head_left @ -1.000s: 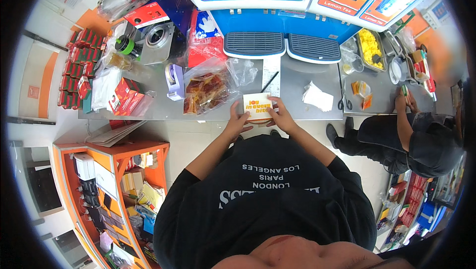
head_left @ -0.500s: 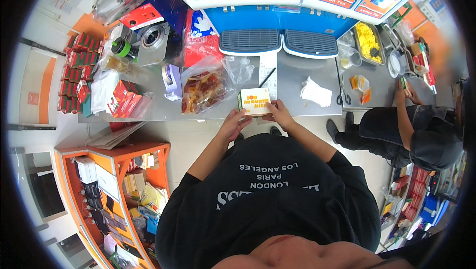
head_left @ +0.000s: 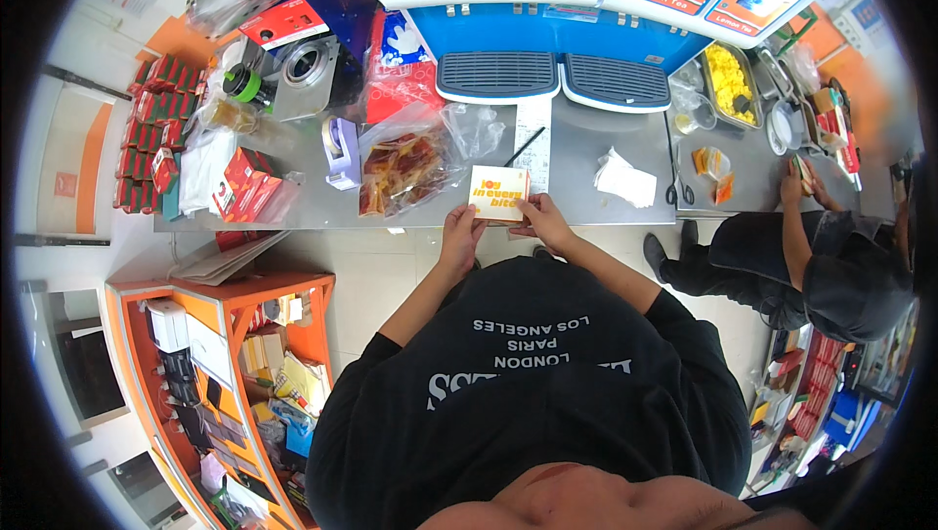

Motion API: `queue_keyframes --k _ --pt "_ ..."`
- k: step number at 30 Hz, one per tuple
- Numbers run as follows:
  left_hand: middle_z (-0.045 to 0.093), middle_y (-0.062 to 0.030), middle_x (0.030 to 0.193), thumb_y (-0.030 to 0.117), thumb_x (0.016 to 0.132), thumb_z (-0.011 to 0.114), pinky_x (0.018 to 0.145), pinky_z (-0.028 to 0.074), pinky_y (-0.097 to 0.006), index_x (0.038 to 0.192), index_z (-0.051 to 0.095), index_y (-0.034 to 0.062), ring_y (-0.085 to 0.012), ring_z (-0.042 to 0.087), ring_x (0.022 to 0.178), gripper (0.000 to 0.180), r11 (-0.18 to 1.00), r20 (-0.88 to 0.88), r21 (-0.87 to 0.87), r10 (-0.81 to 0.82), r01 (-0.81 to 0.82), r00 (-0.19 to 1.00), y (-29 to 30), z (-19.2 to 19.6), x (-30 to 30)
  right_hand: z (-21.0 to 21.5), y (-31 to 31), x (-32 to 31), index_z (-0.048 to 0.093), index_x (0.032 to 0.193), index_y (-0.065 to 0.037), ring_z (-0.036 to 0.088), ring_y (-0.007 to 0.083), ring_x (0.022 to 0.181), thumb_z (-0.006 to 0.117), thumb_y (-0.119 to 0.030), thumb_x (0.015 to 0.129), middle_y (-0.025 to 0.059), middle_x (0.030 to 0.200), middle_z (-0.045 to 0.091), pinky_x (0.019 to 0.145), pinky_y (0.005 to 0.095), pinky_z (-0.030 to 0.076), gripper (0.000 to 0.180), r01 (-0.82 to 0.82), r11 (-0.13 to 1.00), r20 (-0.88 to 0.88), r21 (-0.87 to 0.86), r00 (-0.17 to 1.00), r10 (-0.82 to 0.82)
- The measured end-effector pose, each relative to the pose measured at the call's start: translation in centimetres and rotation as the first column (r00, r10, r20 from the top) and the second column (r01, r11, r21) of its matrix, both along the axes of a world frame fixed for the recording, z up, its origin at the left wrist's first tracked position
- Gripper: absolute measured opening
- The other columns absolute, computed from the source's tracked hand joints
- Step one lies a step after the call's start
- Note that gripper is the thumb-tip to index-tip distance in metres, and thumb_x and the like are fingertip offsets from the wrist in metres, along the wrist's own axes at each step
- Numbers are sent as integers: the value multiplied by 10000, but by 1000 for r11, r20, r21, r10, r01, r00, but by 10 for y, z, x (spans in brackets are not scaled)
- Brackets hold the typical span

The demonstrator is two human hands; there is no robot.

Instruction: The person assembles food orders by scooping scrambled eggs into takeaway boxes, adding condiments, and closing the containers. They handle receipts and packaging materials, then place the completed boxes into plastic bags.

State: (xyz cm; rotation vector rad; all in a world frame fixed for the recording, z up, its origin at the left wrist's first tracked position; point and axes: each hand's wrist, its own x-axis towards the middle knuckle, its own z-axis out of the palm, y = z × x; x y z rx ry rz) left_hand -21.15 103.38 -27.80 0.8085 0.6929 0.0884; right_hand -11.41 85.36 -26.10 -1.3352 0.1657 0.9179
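Note:
A small white food box point(head_left: 499, 194) with orange and yellow print is held at the front edge of the steel counter point(head_left: 586, 129). My left hand point(head_left: 460, 234) grips its left lower corner, the thumb on the top face. On the right lower corner my right hand point(head_left: 543, 220) has its fingers closed, partly beneath the box. Just beyond the box lie a long paper slip point(head_left: 533, 154) and a black pen point(head_left: 526, 147). To the left is a clear plastic bag point(head_left: 403, 173) of reddish-brown sauce packets.
A tape dispenser point(head_left: 341, 153), red cartons point(head_left: 249, 183) and stacked red boxes point(head_left: 156, 129) stand left. Drip trays point(head_left: 498, 77) of a drinks dispenser are behind. White tissues point(head_left: 625, 178) and scissors point(head_left: 671, 178) lie right. A co-worker point(head_left: 811, 256) handles something at far right.
The box has turned slightly and its green side face no longer shows. My hands have shifted a little with it. The view has moved slightly.

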Motion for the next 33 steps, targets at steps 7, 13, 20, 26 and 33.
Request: queue_keyframes --k 7,13,20,26,33 --pt "576 -140 1184 488 1029 523 1054 479 -431 1249 487 -27 -286 582 1198 561 955 -253 -106 -294 276 921 7 11 9 3 0 6 407 1203 29 630 181 887 665 -290 988 117 1061 528 820 409 642 463 -90 995 24 -39 996 91" --pt "579 -115 1114 635 1013 427 1070 441 -414 1211 564 -14 -251 568 1123 693 849 -20 -397 -388 349 922 -7 -37 12 6 0 3 561 1097 31 578 123 680 716 -464 922 74 887 594 558 272 522 547 -214 946 127 -242 960 250" --pt "558 -87 1059 807 941 206 1019 456 -385 1255 530 32 -222 555 1033 897 791 -11 -354 -536 498 844 -12 -26 22 0 3 -3 579 1074 30 491 96 565 732 -530 890 55 827 590 438 264 376 609 -164 985 83 -51 982 168" --pt "569 -91 1087 852 885 3 917 443 -379 1389 461 79 -230 547 981 1030 715 -95 -358 -668 601 738 -6 -22 30 17 -1 -2 562 1083 4 492 95 587 749 -489 894 54 866 586 466 263 389 559 -232 971 133 -53 962 237" --pt "625 -67 1002 867 881 35 915 456 -325 1271 575 39 -201 582 967 1063 780 -135 -386 -575 492 807 -17 -19 37 12 -4 6 637 1089 -38 479 98 606 722 -486 905 27 859 600 497 253 373 491 -241 967 28 78 971 239"
